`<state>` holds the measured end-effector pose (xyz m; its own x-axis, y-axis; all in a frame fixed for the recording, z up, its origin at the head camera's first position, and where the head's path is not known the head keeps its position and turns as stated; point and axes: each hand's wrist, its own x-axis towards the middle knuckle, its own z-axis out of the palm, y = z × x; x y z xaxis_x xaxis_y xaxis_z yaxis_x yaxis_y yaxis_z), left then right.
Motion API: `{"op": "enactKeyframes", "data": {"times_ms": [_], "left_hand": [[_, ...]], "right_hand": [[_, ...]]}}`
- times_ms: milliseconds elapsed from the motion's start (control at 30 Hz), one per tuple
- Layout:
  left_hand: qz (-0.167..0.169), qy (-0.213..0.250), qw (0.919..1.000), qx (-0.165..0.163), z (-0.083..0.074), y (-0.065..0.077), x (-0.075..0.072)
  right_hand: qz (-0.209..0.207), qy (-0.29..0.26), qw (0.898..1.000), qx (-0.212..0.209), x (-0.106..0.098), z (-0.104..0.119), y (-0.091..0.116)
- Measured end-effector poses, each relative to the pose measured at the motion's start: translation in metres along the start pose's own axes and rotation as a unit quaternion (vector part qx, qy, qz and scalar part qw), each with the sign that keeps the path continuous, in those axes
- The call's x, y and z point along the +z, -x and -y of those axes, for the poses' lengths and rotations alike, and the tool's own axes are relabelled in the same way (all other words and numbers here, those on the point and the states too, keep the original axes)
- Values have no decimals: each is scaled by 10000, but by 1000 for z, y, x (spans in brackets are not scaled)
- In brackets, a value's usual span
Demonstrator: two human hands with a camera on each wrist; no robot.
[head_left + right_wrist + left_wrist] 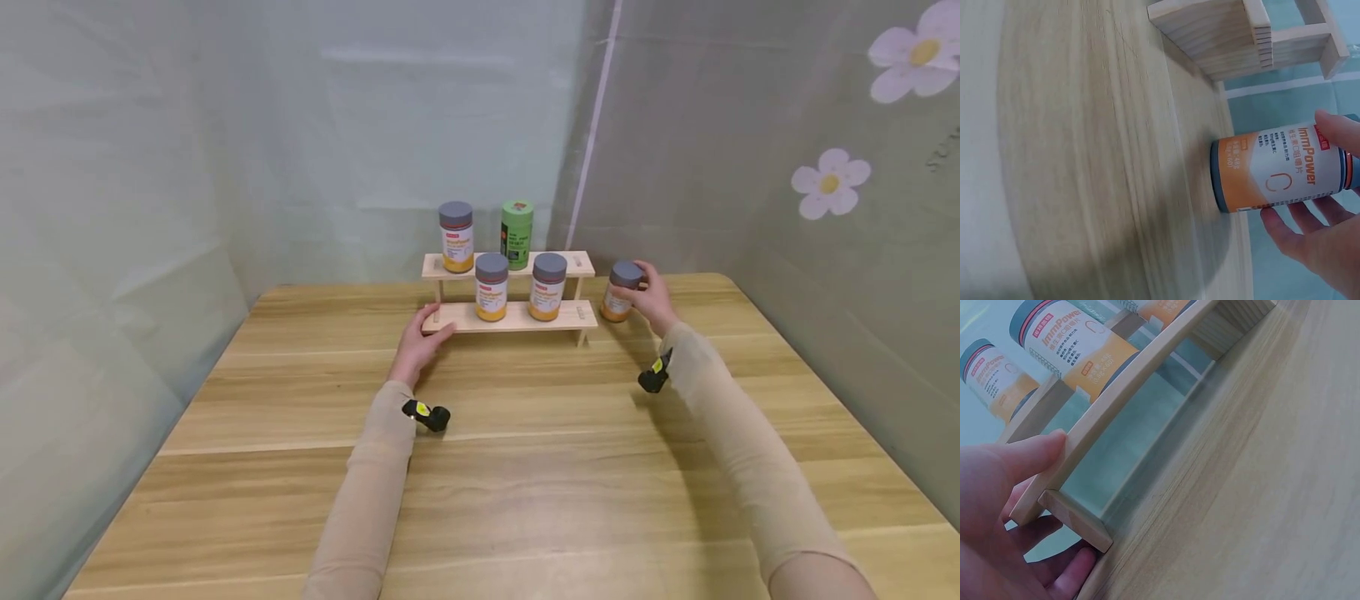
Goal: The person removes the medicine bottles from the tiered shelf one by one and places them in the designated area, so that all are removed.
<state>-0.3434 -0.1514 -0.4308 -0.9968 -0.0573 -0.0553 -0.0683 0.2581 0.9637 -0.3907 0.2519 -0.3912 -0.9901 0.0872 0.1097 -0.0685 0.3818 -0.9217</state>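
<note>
A two-tier wooden shelf (454, 317) stands toward the back of the table. My left hand (415, 347) grips the left end of its lower board; in the left wrist view, the thumb (1041, 453) presses the board's front edge and the other fingers are partly hidden behind it. Beyond the right end of the shelf, my right hand (654, 302) holds a supplement bottle (1279, 165) with a grey lid and a white and orange label. It is upright, its base at or just above the table; I cannot tell whether they touch.
Two matching bottles (492, 293) stand on the lower board. The upper board carries another one (457, 242) and a green canister (517, 237). The wooden table (510, 467) reaches back to a pale curtain (390, 125). A dark camera (427, 414) sits on each wrist.
</note>
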Motion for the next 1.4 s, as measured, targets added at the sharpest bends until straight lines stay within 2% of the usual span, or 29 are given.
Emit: {"op": "enactKeyframes", "data": {"times_ms": [333, 500, 567, 767, 900, 1133, 1400], "left_hand": [[38, 41, 10000, 2, 1, -2, -2], [64, 21, 10000, 24, 1, -1, -2], [62, 18, 10000, 9, 0, 0, -2], [61, 9, 10000, -71, -1, 0, -1], [60, -9, 9999, -108, -1, -1, 0], [31, -24, 10000, -73, -2, 0, -1], [17, -17, 10000, -79, -2, -1, 0]], "right_hand": [[17, 573, 9969, -530, 1, -5, -1], [242, 742, 9941, -758, -3, -6, -2], [400, 755, 9938, -708, -4, 0, 1], [590, 659, 9947, -533, -8, -1, -3], [579, 639, 9952, -457, -9, -5, -6], [548, 774, 9951, -293, -8, 3, -3], [623, 631, 9959, -154, -10, 10, -3]]}}
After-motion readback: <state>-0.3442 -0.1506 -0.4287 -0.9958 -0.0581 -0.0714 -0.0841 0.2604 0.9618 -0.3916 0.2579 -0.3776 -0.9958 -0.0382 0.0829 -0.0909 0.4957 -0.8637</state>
